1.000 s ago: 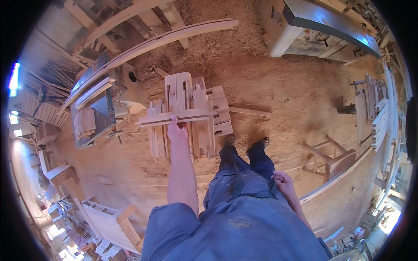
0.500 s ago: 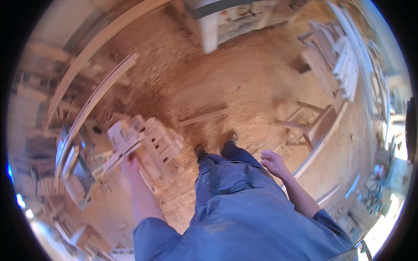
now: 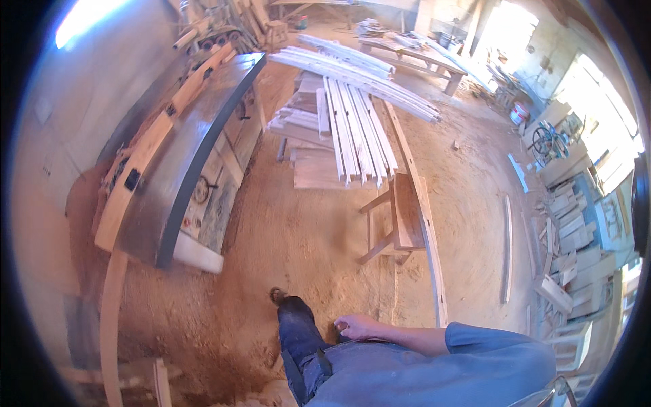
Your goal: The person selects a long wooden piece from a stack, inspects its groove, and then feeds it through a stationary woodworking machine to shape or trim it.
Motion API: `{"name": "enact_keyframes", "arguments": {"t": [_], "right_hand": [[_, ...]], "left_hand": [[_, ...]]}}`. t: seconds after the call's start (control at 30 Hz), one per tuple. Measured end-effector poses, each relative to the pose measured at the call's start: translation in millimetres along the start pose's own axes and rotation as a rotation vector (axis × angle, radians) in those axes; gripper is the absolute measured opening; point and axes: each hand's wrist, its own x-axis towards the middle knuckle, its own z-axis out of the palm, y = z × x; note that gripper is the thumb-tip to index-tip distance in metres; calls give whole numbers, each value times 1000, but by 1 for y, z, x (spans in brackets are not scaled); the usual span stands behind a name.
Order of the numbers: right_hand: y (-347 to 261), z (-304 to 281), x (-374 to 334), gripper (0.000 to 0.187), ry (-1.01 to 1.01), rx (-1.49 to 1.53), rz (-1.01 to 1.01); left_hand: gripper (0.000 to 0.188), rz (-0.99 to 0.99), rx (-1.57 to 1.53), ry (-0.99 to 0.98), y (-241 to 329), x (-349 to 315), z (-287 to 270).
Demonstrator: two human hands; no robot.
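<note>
Long wooden batten lies well apart from your right hand, resting across a small wooden trestle on the sawdust floor. Judge it stiff, light, splintery; hold it mid-length. Your grip is loosely curled and empty; left hand unseen.

One camera on the head looks down past the right hand, near it, floor beyond.

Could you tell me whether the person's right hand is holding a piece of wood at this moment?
No, the right hand hangs empty beside the thigh, fingers loosely curled.
</note>
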Motion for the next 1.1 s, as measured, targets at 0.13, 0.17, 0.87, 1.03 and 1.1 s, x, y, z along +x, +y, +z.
{"name": "enact_keyframes", "arguments": {"t": [0.13, 0.17, 0.87, 1.03, 1.1], "right_hand": [[-17, -31, 63, 45, 117, 103, -19], [-27, -46, 77, 45, 178, 91, -23], [-132, -433, 385, 63, 1301, -31, 477], [-156, -447, 423, 73, 1389, 142, 538], [-160, -453, 432, 75, 1320, 91, 535]], "left_hand": [[51, 215, -131, -219, 26, 32, 45], [53, 263, -174, -262, 28, 47, 57], [34, 208, -408, -770, 308, 387, 236], [29, 207, -427, -833, 364, 365, 262], [28, 251, -445, -956, 382, 360, 274]]}}
